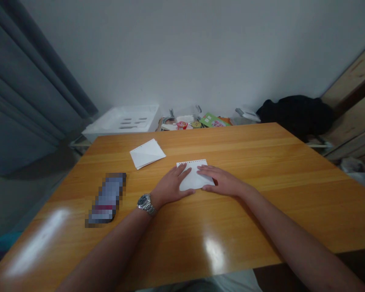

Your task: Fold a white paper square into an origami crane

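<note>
A white sheet of paper point(194, 178) with a row of punched holes along its far edge lies on the wooden table point(246, 154). My left hand point(172, 184) rests on the sheet's left side, fingers spread, thumb along the near edge. On the right side my right hand point(220, 180) lies over the sheet with its fingers stretched out and the thumb by the near edge. Parts of the paper are hidden beneath both hands. A metal wristwatch point(146, 203) is on my left wrist. Farther back to the left sits a small stack of white paper point(147, 154).
A phone-like object point(108, 198), blurred out, lies left of my left arm. Behind the table stand a white tray-like box point(124, 119), a green booklet point(214, 120) among small items, and a black bundle point(295, 113). A grey curtain point(27, 81) hangs at the left.
</note>
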The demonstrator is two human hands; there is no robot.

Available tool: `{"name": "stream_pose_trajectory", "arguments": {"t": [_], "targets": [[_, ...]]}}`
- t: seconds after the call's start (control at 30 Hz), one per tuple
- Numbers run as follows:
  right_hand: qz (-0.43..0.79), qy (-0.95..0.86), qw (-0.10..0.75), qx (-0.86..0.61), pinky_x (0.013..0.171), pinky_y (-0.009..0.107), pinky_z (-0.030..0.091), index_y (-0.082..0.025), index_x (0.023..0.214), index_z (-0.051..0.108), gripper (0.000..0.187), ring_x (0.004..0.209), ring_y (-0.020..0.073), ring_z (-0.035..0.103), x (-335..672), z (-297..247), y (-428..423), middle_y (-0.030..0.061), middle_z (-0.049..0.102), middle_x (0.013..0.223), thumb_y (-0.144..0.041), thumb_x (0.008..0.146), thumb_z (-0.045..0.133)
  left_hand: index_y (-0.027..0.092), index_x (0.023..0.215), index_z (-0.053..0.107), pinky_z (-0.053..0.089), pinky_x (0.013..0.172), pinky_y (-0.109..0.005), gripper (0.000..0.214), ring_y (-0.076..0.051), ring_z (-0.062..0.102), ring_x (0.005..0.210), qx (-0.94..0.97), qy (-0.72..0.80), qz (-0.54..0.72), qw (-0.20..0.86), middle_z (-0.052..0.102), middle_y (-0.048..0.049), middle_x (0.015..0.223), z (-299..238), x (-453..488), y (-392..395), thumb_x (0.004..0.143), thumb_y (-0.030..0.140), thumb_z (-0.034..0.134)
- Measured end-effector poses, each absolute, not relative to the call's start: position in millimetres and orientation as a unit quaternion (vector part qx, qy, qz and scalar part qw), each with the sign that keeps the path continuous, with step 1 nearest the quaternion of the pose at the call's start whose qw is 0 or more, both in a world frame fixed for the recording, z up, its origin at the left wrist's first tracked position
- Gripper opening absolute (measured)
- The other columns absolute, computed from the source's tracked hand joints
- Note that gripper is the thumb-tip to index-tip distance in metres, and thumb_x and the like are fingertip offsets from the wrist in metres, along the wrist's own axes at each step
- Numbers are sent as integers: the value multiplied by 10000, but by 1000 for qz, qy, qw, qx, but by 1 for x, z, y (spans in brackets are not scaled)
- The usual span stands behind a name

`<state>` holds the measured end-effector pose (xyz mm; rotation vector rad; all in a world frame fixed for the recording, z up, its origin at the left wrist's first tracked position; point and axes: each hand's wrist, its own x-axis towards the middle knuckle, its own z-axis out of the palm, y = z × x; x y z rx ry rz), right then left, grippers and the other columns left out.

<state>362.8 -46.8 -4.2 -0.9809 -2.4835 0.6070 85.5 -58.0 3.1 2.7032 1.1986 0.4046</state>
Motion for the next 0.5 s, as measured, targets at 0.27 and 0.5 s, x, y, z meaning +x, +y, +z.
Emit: {"name": "stream_pose_trajectory", "arguments": {"t": [0.27,0.5], "targets": [[207,-874,223,-380,1097,448,425,-226,1266,654,390,1293,261,563,359,3,-52,111,609,1397,-454,968,548,166,1314,610,372,1163,-437,503,-264,518,1340,889,411,180,85,526,-147,1464,8,89,-57,990,521,463],[207,-808,281,-475,722,318,485,-212,1034,648,244,833,220,666,353,9,-51,66,726,967,-415,968,529,210,1188,621,540,876,-386,398,-251,686,973,851,461,216,129,719,-80,1113,14,91,-58,931,511,571]]}}
